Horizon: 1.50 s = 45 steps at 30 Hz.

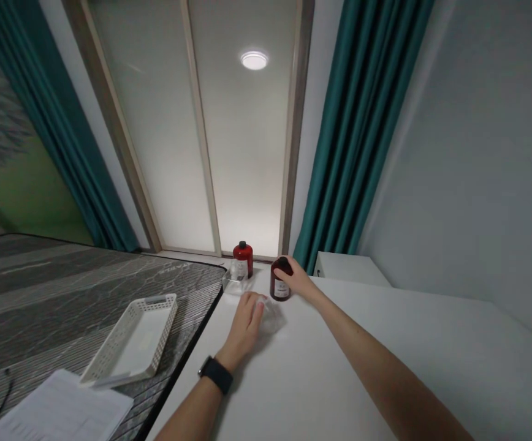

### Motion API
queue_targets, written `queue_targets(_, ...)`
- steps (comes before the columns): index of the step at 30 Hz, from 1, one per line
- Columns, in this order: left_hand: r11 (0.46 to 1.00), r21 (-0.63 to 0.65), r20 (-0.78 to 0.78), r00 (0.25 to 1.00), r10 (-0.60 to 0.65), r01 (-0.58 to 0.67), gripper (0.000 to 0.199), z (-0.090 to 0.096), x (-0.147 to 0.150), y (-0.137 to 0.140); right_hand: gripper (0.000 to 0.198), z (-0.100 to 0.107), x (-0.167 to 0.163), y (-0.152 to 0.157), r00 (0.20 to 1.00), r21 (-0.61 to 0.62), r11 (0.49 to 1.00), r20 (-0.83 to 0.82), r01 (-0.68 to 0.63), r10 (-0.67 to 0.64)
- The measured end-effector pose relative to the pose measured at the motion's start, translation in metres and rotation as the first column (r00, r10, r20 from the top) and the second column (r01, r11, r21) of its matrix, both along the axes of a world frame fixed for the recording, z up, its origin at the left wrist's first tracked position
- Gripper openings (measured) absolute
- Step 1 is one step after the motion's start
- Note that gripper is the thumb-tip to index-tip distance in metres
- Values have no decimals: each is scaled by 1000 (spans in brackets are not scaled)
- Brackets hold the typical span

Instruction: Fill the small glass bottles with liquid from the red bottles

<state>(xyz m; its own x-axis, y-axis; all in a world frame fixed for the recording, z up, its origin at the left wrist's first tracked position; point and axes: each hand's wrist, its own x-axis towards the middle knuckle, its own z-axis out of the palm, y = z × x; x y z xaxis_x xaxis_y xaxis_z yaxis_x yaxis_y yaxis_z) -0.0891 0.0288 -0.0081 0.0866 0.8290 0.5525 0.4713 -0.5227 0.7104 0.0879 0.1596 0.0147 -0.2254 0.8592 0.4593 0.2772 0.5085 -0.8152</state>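
Note:
My right hand (pixel 297 279) is wrapped round the upper part of a dark red bottle (pixel 281 288) with a black cap and a white label. The bottle stands upright at the far end of the white table (pixel 312 367). To its left, my left hand (pixel 247 315), with a dark watch on the wrist, has its fingers closed on a clear plastic piece (pixel 271 315) low over the table. Its exact kind is hard to make out. Beyond that hand, another clear plastic piece (pixel 235 280) sits in front of a second, brighter red bottle (pixel 243 252) with a black cap.
Left of the table, a patterned grey bed surface (pixel 86 282) carries a white perforated basket (pixel 165 324) and printed sheets of paper (pixel 64 410). A low white cabinet (pixel 349 266) stands past the table's far edge, near the teal curtain (pixel 358 122) and frosted sliding doors (pixel 247 153).

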Motion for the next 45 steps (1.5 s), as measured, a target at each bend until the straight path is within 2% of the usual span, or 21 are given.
queue_targets(8, 997, 52, -40, 998, -56, 58, 33, -1, 3, -4, 38, 1, 63, -80, 998, -50, 997, -21, 62, -64)
queue_targets(14, 998, 54, -62, 998, 12, -9, 31, -15, 3, 5, 43, -1, 91, -136, 995, -61, 995, -58, 82, -85)
queue_targets(18, 996, 51, -37, 997, 72, -70, 45, -28, 1, 15, 48, -5, 98, -158, 984, -93, 993, -159, 68, -82)
queue_targets(23, 995, 33, -74, 992, 99, -97, 50, -38, 1, 22, 48, -3, 101, -171, 983, -126, 991, -181, -42, 18)
queue_targets(25, 984, 84, -101, 981, 163, -155, 56, -34, 2, 20, 45, -1, 104, -177, 982, -111, 988, -168, -105, 85)
queue_targets(27, 953, 198, -114, 960, 255, -230, 58, -26, 3, 14, 41, 0, 106, -183, 977, -94, 983, -158, -160, 143)
queue_targets(30, 882, 415, -98, 952, 289, -225, 48, -8, 10, -4, 45, -3, 106, -189, 968, -87, 973, -155, -213, 198)
queue_targets(32, 864, 471, -99, 963, 250, -175, 38, 6, 19, -18, 54, -5, 104, -190, 962, -109, 966, -169, -233, 213)
queue_targets(34, 893, 444, -130, 981, 142, -71, 30, 21, 31, -30, 63, -6, 102, -190, 958, -155, 956, -187, -249, 219)
queue_targets(37, 935, 302, -177, 975, -137, 186, 28, 46, 53, -38, 83, -5, 100, -190, 916, -243, 898, -266, -366, 301)
queue_targets(39, 921, 158, -174, 928, -330, 357, 29, 61, 67, -38, 94, -4, 101, -189, 853, -276, 829, -356, -487, 382)
queue_targets(41, 889, 48, -153, 883, -444, 455, 30, 70, 81, -37, 95, -2, 103, -188, 812, -273, 792, -405, -546, 421)
queue_targets(45, 865, 18, -67, 864, -500, 502, 30, 67, 98, -37, 88, -1, 105, -185, 828, -232, 818, -360, -526, 430)
